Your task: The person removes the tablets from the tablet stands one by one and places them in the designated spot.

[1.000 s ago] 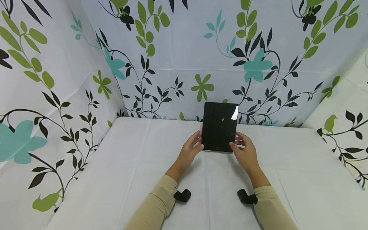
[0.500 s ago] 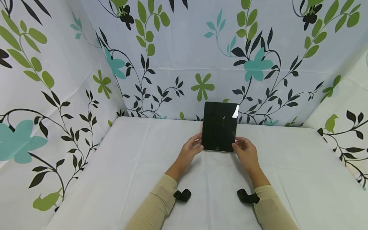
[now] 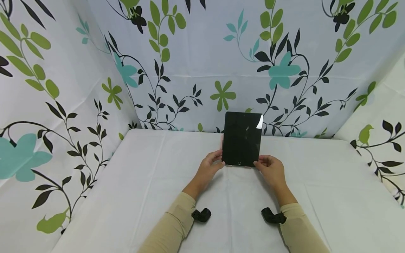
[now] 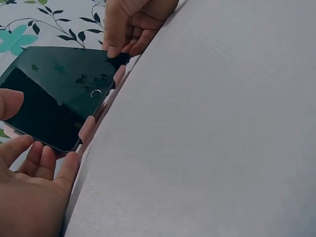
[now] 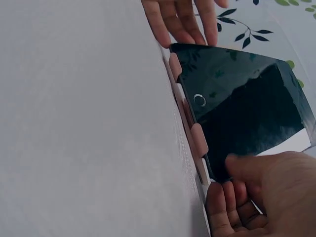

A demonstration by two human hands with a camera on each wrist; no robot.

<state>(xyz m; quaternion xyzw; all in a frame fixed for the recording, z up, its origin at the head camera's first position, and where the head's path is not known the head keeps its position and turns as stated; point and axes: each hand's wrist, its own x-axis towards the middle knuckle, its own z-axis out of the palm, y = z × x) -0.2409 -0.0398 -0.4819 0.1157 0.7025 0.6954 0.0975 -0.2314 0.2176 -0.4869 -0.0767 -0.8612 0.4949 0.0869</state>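
Observation:
A black tablet (image 3: 242, 138) with a round home button leans upright in a pink stand, whose hooks (image 4: 87, 129) catch its lower edge. My left hand (image 3: 209, 167) is at the tablet's left side; in the left wrist view its fingertips (image 4: 45, 157) line that edge and its thumb overlaps the screen. At the lower right corner, my right hand (image 3: 271, 170) pinches the tablet, with its thumb (image 5: 242, 165) on the front and the other fingers curled by the side edge. Most of the stand (image 5: 185, 116) is hidden behind the tablet.
A white cloth (image 3: 177, 151) covers the table under both forearms. Behind it and at both sides hang curtains (image 3: 196, 52) printed with leaves and flowers. Black cameras (image 3: 201, 215) are strapped to the wrists.
My right hand has slid down the tablet's right side, its fingers drawing in around the lower corner. The left hand's fingers have lowered slightly. The tablet stays in place.

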